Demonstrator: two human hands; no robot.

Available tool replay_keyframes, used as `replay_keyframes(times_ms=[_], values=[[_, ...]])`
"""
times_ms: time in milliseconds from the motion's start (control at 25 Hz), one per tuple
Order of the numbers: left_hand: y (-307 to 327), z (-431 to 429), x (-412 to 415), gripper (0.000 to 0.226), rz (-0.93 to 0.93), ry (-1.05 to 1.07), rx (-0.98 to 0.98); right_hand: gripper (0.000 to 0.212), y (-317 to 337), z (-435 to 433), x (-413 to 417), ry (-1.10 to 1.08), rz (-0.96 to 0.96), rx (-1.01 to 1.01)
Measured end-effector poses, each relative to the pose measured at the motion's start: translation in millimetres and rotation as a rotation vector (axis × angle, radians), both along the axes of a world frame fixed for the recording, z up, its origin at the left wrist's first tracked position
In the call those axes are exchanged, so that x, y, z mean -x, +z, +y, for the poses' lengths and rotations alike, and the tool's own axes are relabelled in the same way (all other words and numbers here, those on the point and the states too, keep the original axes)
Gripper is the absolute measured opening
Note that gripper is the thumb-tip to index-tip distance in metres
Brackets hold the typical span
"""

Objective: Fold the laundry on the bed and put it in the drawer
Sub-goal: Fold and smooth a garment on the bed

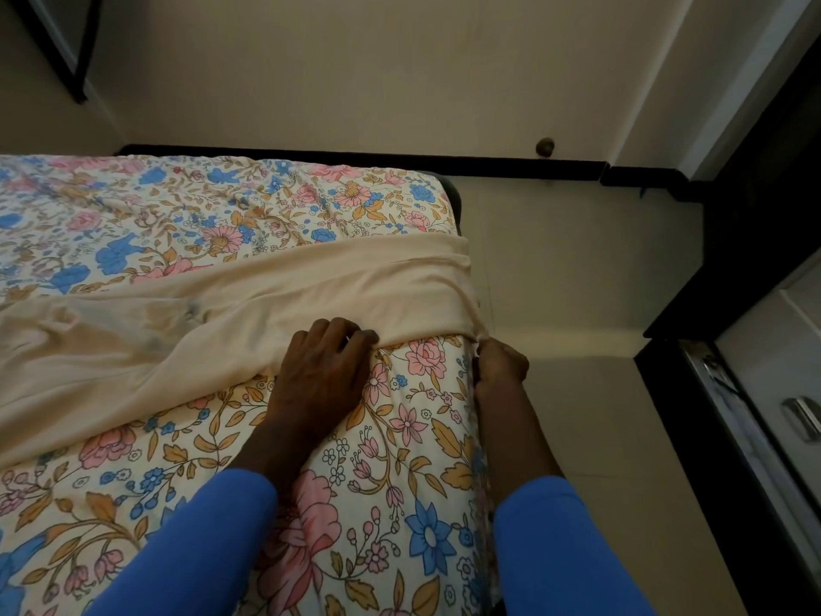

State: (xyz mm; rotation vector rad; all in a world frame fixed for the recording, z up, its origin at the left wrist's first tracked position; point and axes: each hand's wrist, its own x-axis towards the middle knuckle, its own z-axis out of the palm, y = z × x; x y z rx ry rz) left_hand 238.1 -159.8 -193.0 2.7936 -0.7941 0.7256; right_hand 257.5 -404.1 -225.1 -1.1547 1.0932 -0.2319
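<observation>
Bedroom | left hand pinches cloth hem on bed, right hand grips its corner at right edge | advice: draw hem taut and even before folding

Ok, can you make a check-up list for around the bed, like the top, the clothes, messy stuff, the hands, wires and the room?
Surface: bed with a flowered cover, wrinkled on the far side.
Job's things: one cream cloth spread across the bed, rumpled, not yet folded small; its right end hangs over the bed's side.
Clutter: nothing seen.
Hands: left hand holds the cloth's near edge on the bed; right hand grips its corner at the bed's side.
Cables: nothing seen.
Surroundings: pale floor, black skirting, a round knob low on the wall, a dark cabinet at right with a metal handle; no drawer can be made out for sure.
</observation>
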Motion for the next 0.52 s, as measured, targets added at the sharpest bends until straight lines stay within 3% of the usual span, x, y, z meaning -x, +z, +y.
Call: replay_keyframes(times_ms=[120,320,400,520], values=[[-1,1,1,0.03,0.001,-0.016,-0.009,0.017,-3,-22,-10,-0.106,-0.125,0.053],[3,-7,3,0.03,-0.039,-0.067,-0.003,0.026,26,-3,-16,-0.176,0.035,0.498],[15,-11,11,0.029,-0.028,-0.144,0.045,0.027,57,44,-21,0.044,-0.243,0.725],[38,3,32,0.02,0.092,-0.246,0.211,0.025,86,119,-20,0.556,-0.586,0.763]])
